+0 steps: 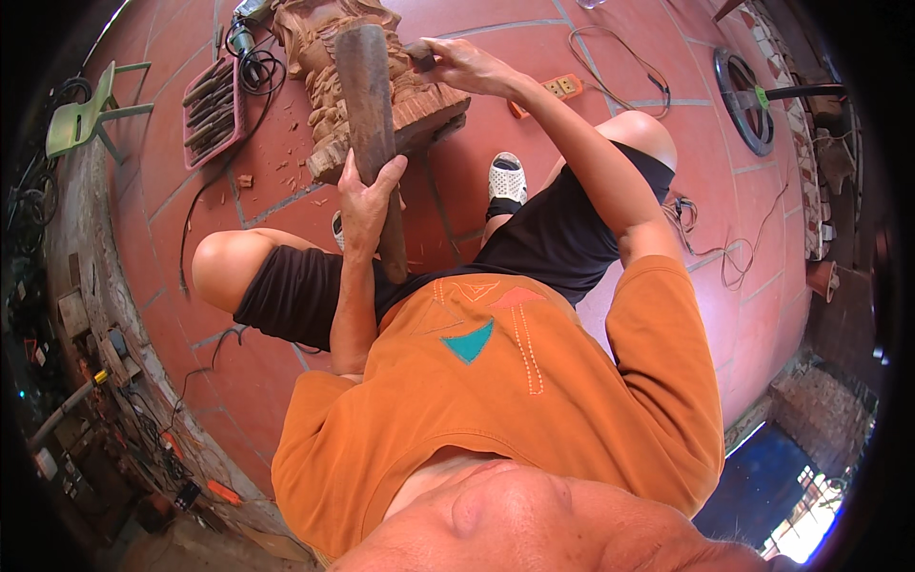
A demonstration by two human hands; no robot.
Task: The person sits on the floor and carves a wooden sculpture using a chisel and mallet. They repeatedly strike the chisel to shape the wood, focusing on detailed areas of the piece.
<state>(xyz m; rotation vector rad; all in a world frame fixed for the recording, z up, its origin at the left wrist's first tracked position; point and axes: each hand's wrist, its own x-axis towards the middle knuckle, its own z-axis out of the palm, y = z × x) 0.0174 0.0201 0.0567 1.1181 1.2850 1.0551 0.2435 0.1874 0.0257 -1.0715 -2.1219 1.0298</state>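
Observation:
A long wooden mallet with a thick, worn head is gripped low on its handle by my left hand. It stands tilted up in front of a carved reddish-brown wood piece and hides part of it. My right hand is closed at the carving's right side. Between its fingers shows the dark end of a chisel; the blade is out of sight. Deep relief covers the carving, and its near end is a rough, flat block.
At the left, a pink tray holds several chisels, with a corded power tool beside it. Wood chips lie on the red tiles. A green chair stands far left, an orange power strip right of the carving, a round black stand far right.

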